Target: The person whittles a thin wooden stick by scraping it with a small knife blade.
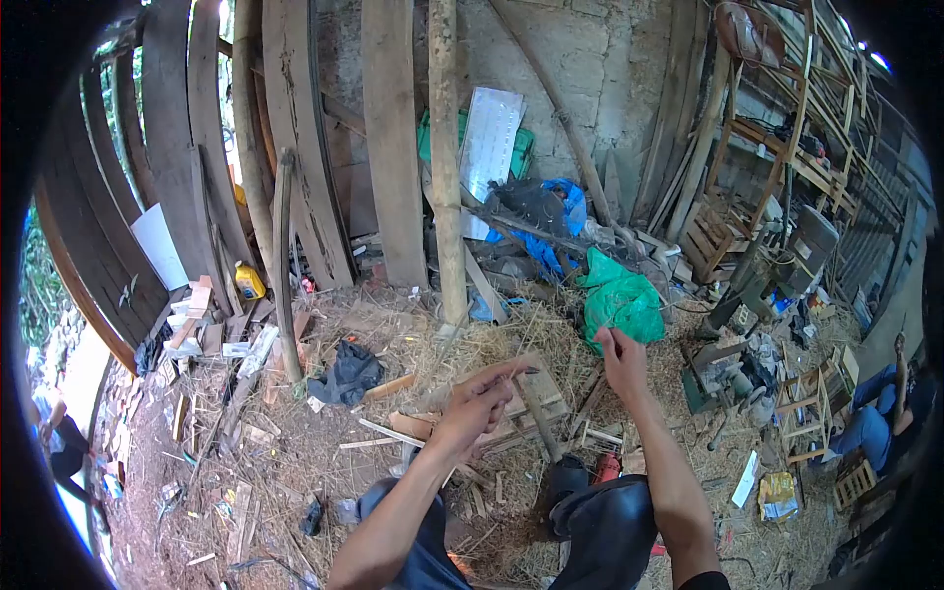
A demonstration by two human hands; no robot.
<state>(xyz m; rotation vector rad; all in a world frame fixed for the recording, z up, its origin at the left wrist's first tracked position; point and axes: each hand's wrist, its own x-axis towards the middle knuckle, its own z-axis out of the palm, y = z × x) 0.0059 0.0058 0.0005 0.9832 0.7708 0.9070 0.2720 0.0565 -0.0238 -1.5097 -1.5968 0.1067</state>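
Note:
My left hand is raised over the wooden board or block on the ground before me. Its fingers are closed, and a thin, narrow piece shows near the fingertips; its kind I cannot make out. My right hand is up to the right, thumb and fingers pinched together in front of a green plastic bag. Anything between those fingers is too small to see. Between my forearms, a wooden handle slants down toward a dark end near my knees.
Straw and wood scraps cover the ground. A black plastic bag lies left, a yellow jug farther back. A wooden post stands ahead. Machinery and chair frames are at right, where a person in blue trousers sits.

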